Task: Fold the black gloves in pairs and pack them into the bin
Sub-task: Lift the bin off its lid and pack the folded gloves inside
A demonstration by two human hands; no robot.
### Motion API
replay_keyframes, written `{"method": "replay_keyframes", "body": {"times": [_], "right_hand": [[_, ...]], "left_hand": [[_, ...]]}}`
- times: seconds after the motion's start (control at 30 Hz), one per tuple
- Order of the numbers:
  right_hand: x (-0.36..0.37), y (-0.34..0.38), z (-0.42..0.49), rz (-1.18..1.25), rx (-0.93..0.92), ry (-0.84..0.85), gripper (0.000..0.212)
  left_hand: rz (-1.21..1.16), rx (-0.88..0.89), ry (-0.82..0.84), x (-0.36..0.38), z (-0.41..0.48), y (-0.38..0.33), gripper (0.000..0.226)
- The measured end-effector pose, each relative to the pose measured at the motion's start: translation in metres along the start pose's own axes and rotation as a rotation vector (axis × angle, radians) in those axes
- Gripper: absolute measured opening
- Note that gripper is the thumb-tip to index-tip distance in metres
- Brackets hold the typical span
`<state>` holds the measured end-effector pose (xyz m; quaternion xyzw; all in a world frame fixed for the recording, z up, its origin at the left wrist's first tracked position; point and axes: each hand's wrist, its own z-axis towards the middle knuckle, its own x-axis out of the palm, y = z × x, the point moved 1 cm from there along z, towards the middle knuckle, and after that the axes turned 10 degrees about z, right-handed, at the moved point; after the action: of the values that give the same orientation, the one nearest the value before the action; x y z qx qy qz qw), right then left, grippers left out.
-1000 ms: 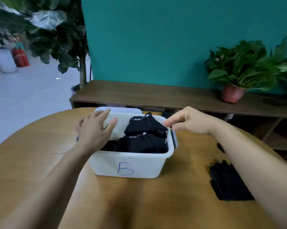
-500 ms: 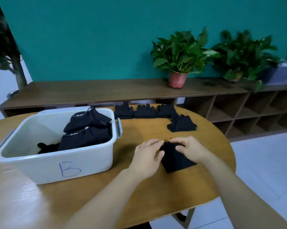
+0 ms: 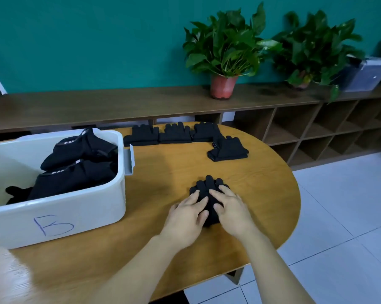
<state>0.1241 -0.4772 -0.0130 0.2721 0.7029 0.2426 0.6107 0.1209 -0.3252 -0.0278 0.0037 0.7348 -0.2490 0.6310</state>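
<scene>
The white plastic bin (image 3: pixel 79 216) at nine o'clock bears a blue handwritten "B"; the folded black pairs (image 3: pixel 75 163) inside show small white lettering too fine to read. Since half a second ago both hands have slid onto the knitted black gloves (image 3: pixel 207 189) at centre of the round wooden bench (image 3: pixel 163 167): left hand (image 3: pixel 185 212) and right hand (image 3: pixel 231 207) press flat, fingers spread, gripping nothing. Four more stacks (image 3: pixel 185 137) lie at twelve o'clock.

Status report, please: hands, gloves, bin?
Both hands flat on one glove pair, pressing. Four pairs wait beyond. Bin part full. Nothing in the way.
</scene>
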Motion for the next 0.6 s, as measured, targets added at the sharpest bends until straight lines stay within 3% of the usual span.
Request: {"method": "replay_keyframes", "body": {"times": [0.37, 0.6], "right_hand": [[0.066, 0.066, -0.081, -0.082, -0.077, 0.071, 0.049], [0.048, 0.089, -0.048, -0.237, -0.305, 0.416, 0.067]], "left_hand": [[0.002, -0.058, -0.114, -0.015, -0.108, 0.062, 0.043], [0.014, -0.152, -0.150, -0.024, -0.123, 0.074, 0.049]]}}
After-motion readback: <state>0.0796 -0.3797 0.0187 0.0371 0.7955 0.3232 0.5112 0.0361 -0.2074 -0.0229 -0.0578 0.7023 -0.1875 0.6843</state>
